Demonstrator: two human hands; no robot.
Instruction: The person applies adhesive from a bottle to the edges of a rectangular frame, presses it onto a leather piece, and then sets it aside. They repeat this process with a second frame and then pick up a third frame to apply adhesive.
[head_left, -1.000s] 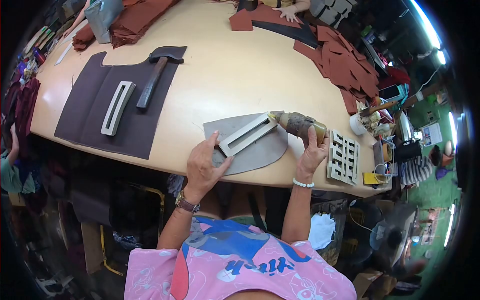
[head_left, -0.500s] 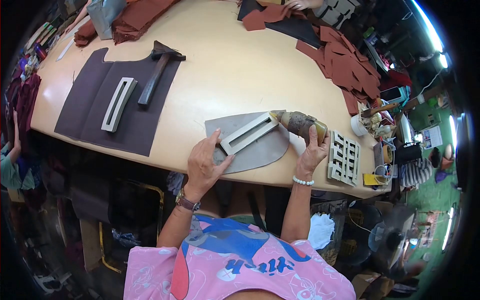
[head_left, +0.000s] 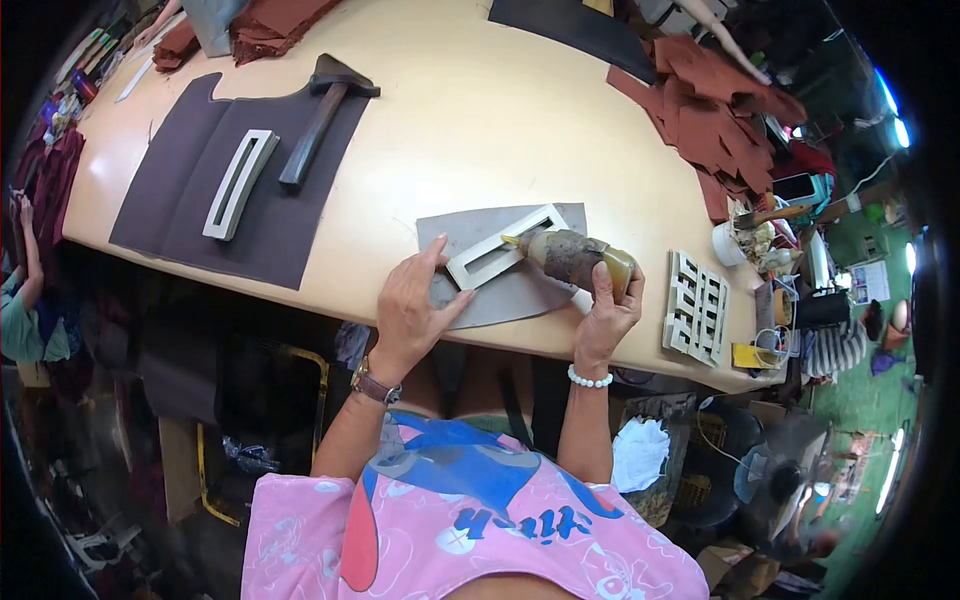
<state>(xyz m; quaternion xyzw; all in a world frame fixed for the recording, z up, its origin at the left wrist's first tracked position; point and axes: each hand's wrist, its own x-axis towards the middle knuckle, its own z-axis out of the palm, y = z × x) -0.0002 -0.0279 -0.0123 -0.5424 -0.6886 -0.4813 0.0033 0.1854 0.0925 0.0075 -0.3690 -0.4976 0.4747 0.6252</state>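
My left hand (head_left: 410, 305) pinches the near-left end of a pale slotted rectangular frame (head_left: 487, 262) between thumb and fingers. That frame lies tilted on a grey rounded sheet (head_left: 520, 300) near the table's front edge. In my right hand (head_left: 608, 318) is a squeeze bottle (head_left: 575, 258), brown-stained with yellowish contents, lying nearly sideways. Its yellow nozzle is at the long side of the frame, around the middle. A second slotted frame (head_left: 240, 187) rests on a dark sheet (head_left: 180, 170) at the left, beside a hammer (head_left: 318, 130).
Stacked pale slotted pieces (head_left: 697, 308) sit at the table's (head_left: 450, 130) right front. Behind them are a white tub (head_left: 729, 243) with a brush (head_left: 772, 217) and a pile of rust-brown pieces (head_left: 715, 120). Another person's arm (head_left: 728, 38) reaches in at the back right.
The bottle in my right hand has moved left, its nozzle going from the frame's far-right end to about mid-length. At the back right, the other person's arm has shifted rightward over the rust-brown pile.
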